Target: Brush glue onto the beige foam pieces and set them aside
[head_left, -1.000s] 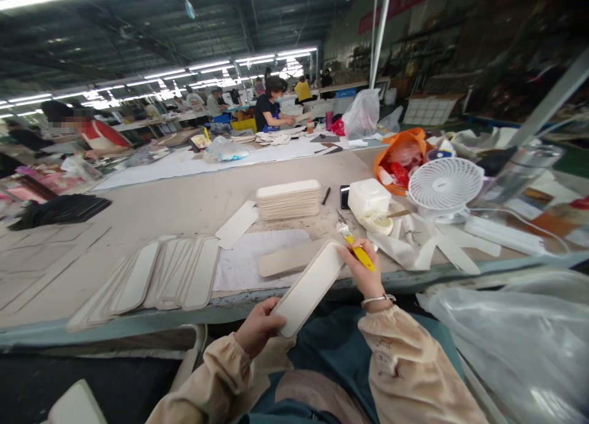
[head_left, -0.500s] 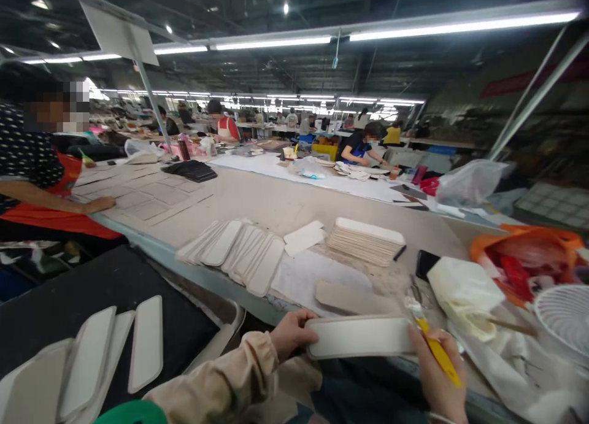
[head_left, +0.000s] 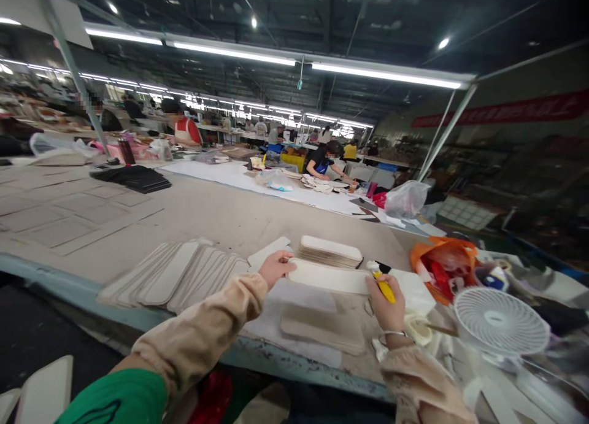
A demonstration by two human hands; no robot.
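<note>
My left hand (head_left: 277, 269) pinches the left end of a long, white, round-cornered panel (head_left: 329, 278). At its other end, my right hand (head_left: 388, 302) is closed on the panel's edge. That hand also holds a yellow-handled tool (head_left: 385, 290) with a whitish tip, whose kind I cannot make out. The panel is held above the table, just in front of a neat stack of similar panels (head_left: 329, 250). Below my hands, a beige panel (head_left: 322, 331) lies on a white sheet (head_left: 299, 301). To the left, several panels (head_left: 170, 273) are fanned out in an overlapping row.
On the right are a white fan (head_left: 499, 319), an orange bag (head_left: 444, 270) and a white container (head_left: 414, 289). Black pieces (head_left: 131, 177) lie at the left back. More panels (head_left: 46, 387) are at the lower left. A co-worker (head_left: 324, 161) sits across the table.
Both hands have moved forward with the panel, from the table's near edge to over the table, close to the stack. My view has turned right, and the co-worker at left is out of view.
</note>
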